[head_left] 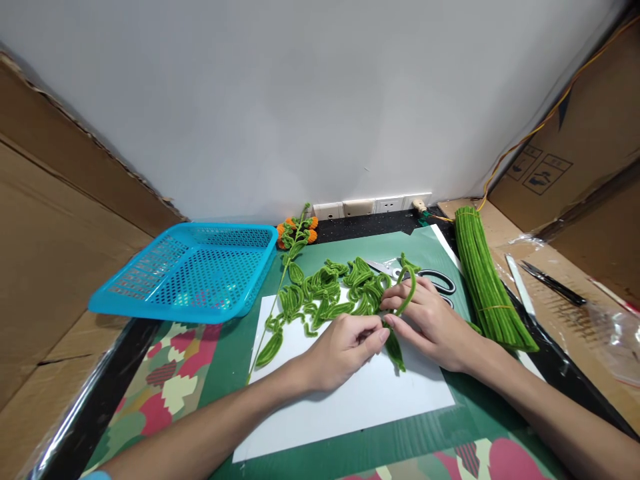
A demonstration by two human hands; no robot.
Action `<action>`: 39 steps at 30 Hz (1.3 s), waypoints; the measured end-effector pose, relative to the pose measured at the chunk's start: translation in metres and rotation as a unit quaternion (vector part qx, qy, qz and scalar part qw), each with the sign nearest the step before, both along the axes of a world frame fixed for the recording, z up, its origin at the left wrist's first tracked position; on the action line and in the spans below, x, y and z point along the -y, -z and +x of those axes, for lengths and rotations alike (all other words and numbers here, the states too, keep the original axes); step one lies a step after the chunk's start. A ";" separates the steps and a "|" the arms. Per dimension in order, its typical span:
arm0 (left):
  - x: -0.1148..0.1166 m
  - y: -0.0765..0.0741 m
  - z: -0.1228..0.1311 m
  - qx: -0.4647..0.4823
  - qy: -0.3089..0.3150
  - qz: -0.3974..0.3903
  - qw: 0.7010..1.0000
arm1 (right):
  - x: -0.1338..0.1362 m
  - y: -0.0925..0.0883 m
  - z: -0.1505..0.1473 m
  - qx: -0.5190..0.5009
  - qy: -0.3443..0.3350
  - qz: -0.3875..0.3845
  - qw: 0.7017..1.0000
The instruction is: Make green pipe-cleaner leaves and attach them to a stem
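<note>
My left hand [345,350] is closed over the white sheet [350,417], thumb and fingers pinching a green fuzzy piece. From the right, my right hand [433,320] meets it, its fingers pressed on the same green fuzzy piece. A leaf-shaped end [394,350] of this piece hangs below the fingertips, and a curved stem [411,293] loops up above my right hand. Just behind both hands lies a pile of green fuzzy leaves [320,287]. Scissors [437,279] with black handles lie behind my right hand, partly hidden by it.
A blue basket [200,310] stands at the left. Orange flowers [312,236] and a long leafy stem [283,273] lie at the back. On the right are a bundle of green stems [487,280], a white-handled tool [520,287] and black tweezers [553,283]. Cardboard flanks both sides.
</note>
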State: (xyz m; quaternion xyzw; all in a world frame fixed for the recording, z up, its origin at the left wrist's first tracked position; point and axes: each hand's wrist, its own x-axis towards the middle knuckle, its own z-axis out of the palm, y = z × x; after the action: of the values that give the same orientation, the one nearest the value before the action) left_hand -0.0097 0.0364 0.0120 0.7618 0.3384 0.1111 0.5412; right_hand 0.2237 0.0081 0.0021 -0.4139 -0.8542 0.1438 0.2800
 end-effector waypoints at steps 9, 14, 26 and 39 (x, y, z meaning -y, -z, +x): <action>-0.002 0.005 0.001 0.017 -0.007 0.022 1.000 | -0.001 -0.002 -0.001 0.004 0.008 -0.003 1.000; -0.001 0.005 0.001 0.024 -0.012 0.001 1.000 | -0.001 -0.003 -0.002 0.004 0.020 0.004 1.000; -0.002 0.001 0.000 0.068 -0.005 -0.091 0.993 | 0.000 -0.004 0.001 -0.024 0.035 0.073 0.996; -0.002 0.007 -0.003 0.088 -0.033 -0.094 0.991 | -0.001 -0.002 0.005 -0.048 0.050 0.125 0.990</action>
State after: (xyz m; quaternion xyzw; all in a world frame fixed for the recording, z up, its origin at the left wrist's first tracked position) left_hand -0.0125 0.0387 0.0047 0.6835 0.3233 0.1631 0.6338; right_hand 0.2283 0.0087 0.0036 -0.4105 -0.8293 0.0418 0.3767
